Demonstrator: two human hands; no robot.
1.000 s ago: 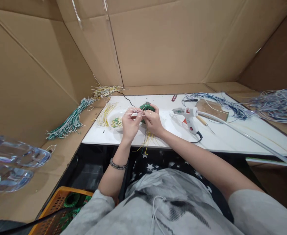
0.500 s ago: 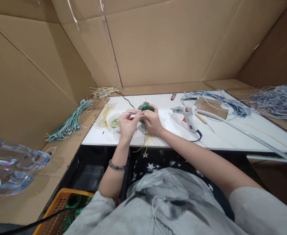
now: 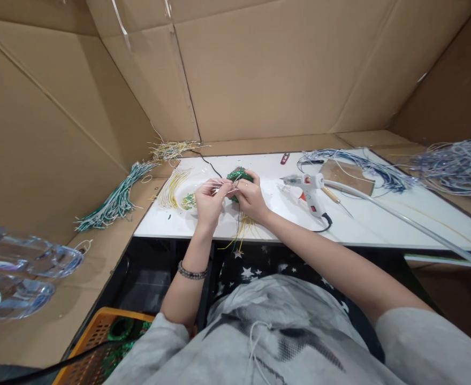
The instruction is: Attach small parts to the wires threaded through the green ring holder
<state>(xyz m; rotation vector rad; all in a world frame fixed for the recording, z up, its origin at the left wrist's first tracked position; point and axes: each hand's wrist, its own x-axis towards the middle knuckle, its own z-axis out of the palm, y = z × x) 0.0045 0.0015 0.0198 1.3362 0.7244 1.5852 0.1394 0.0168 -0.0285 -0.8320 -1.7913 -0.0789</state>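
Note:
Both of my hands meet over the white board. My left hand (image 3: 210,200) pinches thin white wires (image 3: 218,182) between thumb and fingers. Close against it, my right hand (image 3: 252,197) is closed round a shiny green piece (image 3: 238,174), whose lower part the fingers cover. Its fingertips touch the wires too. Yellow wires (image 3: 243,230) and a dark one hang below the right hand toward the board's front edge. Left of my left hand lies a small clump of green and yellow wire ends (image 3: 188,201), beside a fan of yellow and white wires (image 3: 172,190).
A white glue gun (image 3: 310,192) with a black cord stands right of my hands, near a yellow-handled awl (image 3: 332,194). Blue and white wires (image 3: 380,168) lie behind. Green wire bundles (image 3: 117,198) and plastic bottles (image 3: 30,262) are left. An orange basket (image 3: 86,334) sits below.
Almost nothing differs. The fingertips of my left hand have shifted slightly at the wires, while my right hand keeps its hold on the green piece.

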